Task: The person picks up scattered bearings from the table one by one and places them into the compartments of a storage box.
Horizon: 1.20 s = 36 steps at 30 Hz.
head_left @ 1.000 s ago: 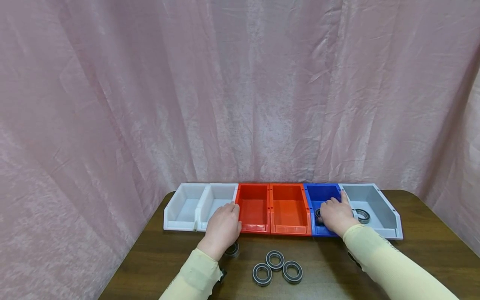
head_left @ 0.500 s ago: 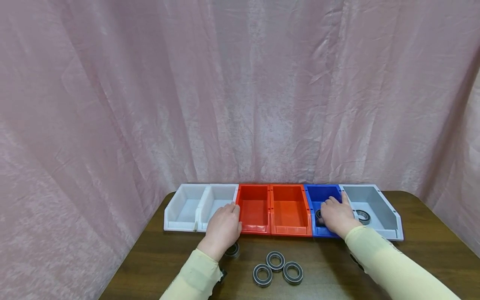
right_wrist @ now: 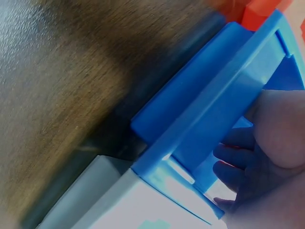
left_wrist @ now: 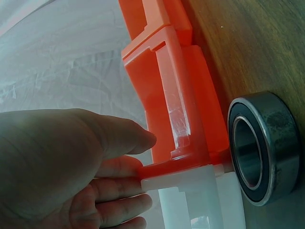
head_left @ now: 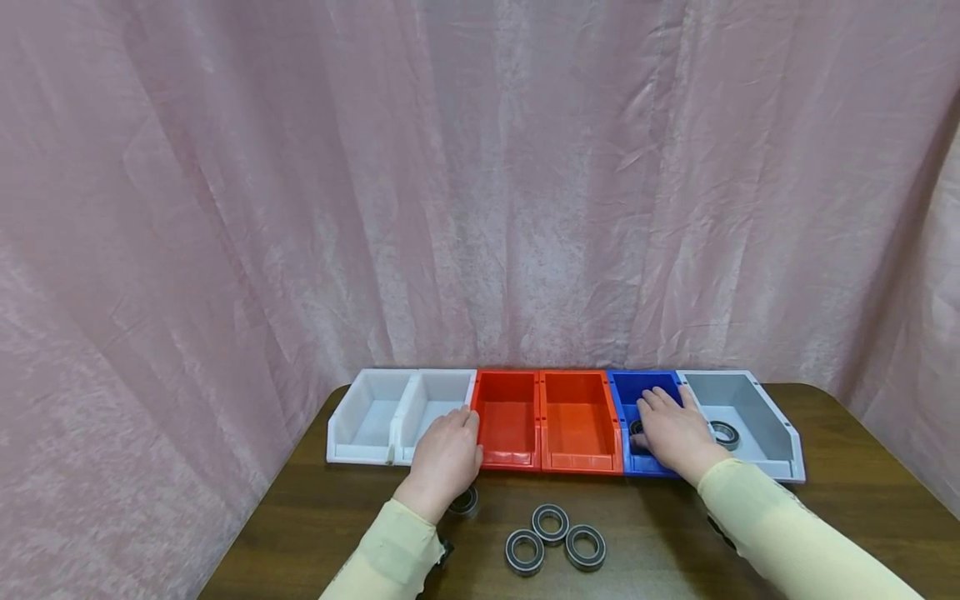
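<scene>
My left hand (head_left: 444, 454) rests at the shared wall of a white bin (head_left: 429, 398) and a red bin (head_left: 507, 417). In the left wrist view its thumb lies over the red side, its fingers along the white side. A ball bearing (head_left: 466, 500) stands on the table below this hand, partly covered by it. My right hand (head_left: 671, 429) reaches into the blue bin (head_left: 637, 382) with fingers extended. Beside its thumb a ball bearing (head_left: 636, 428) lies in that bin, half hidden. One fingertip is at the wall towards the grey bin (head_left: 735, 396).
Another ball bearing (head_left: 725, 434) lies in the grey bin. An orange-red bin (head_left: 579, 417) stands between the red and blue ones, and a second white bin (head_left: 371, 417) ends the row at left. Three bearings (head_left: 524, 552) sit together on the wooden table (head_left: 637, 575). A pink curtain (head_left: 480, 183) hangs behind.
My right hand's fingers have straightened and spread over the blue bin, and the hand has risen slightly off the bearing there. The left hand stays where it was.
</scene>
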Tool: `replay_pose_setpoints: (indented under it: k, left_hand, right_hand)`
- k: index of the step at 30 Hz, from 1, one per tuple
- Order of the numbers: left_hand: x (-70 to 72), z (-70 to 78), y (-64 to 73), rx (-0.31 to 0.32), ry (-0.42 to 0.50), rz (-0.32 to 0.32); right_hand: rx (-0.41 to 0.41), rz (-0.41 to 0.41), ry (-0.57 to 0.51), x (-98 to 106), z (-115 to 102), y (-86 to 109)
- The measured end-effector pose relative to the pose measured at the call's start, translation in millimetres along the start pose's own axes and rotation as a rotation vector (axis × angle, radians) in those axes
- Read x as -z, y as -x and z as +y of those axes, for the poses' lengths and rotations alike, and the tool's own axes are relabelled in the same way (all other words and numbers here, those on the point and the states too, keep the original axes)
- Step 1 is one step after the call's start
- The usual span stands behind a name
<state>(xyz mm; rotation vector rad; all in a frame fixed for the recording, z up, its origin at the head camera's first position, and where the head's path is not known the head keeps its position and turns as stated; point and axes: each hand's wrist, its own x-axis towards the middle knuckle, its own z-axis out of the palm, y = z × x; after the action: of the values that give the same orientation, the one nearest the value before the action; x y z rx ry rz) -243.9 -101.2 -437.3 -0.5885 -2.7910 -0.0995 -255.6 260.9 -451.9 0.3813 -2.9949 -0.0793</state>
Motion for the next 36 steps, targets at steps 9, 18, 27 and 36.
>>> replay_pose_setpoints:
  k: [9,18,27,36]
  left_hand:
    - [-0.7,-0.6,0.2,-0.003,0.001,0.001]
    - [1.0,0.1,0.4,0.003,0.008,-0.007]
    - [1.2,-0.1,-0.7,-0.016,0.003,0.013]
    - [0.7,-0.4,0.3,-0.017,0.01,0.015]
  right_hand:
    - [0.007,0.019,-0.034,10,-5,8.9]
    - [0.034,0.084,-0.049,18,-7,22.5]
    - [0.093,0.161,-0.06,23,-9,41.3]
    - [0.159,0.248,-0.054,27,-15,55.6]
